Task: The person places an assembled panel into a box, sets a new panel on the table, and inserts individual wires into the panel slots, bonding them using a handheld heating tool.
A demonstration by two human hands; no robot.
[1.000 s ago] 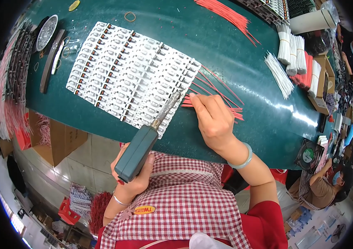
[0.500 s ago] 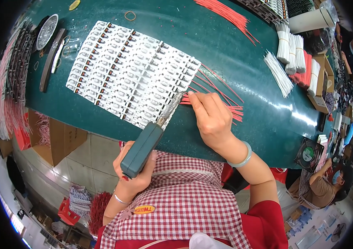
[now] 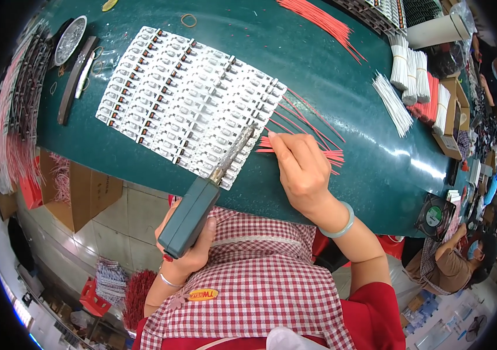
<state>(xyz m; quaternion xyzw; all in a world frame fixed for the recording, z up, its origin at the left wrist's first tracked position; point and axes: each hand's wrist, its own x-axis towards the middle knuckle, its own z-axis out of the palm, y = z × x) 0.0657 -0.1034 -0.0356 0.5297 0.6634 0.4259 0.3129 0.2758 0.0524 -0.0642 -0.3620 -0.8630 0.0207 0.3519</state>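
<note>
My left hand (image 3: 193, 248) is closed around the dark green handle of a soldering gun (image 3: 189, 216). Its long metal tip (image 3: 235, 153) points up and right, lying over the right edge of a white panel (image 3: 172, 96). Rows of small metal and orange-brown parts cover that panel. My right hand (image 3: 304, 169) is just off the panel's right edge, thumb and forefinger pinched on what appears to be a red wire. Loose red wires (image 3: 333, 156) lie beneath this hand. Several more red wires (image 3: 312, 119) run out from the panel edge across the green table.
Red wires (image 3: 324, 23) lie at the far edge of the green table (image 3: 201, 192). Bundled white wires (image 3: 399, 64) and a small fan (image 3: 434, 217) are on the right. At left are a dish (image 3: 70, 41), a dark bar (image 3: 77, 81) and hanging wired strips (image 3: 18, 116). A co-worker (image 3: 452, 259) sits right.
The soldering gun's handle has swung a little left and down, its tip now slightly in from the panel edge. My right hand has drawn back slightly from the panel.
</note>
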